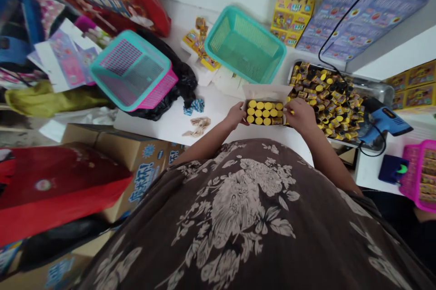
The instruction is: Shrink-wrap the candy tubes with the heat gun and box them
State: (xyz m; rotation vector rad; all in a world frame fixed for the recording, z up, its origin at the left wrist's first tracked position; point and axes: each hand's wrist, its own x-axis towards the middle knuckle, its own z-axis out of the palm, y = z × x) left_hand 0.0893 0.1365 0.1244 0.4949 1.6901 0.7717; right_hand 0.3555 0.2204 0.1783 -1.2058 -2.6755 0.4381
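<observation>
A small open box [265, 92] stands on the white table in front of me, its pale lid flap raised at the back. Several small tubs with round yellow caps [259, 113] fill it in rows; one at the front right lies on its side. My left hand [236, 115] grips the box's left wall. At the right wall is my right hand [301, 115], fingers curled together, with a bit of yellow showing at the fingertips; what they pinch is partly hidden. Just beyond that hand, a metal tray [374, 86] holds a heap of loose yellow-capped tubs [335, 99].
A blue heat gun [386, 119] with a black cable rests on the tray's right end. Behind stand a green basket [245, 44], yellow boxes [293, 15] and stacked purple boxes [361, 12]. Nested baskets [131, 69] are at left; a pink basket [413, 172] is at right.
</observation>
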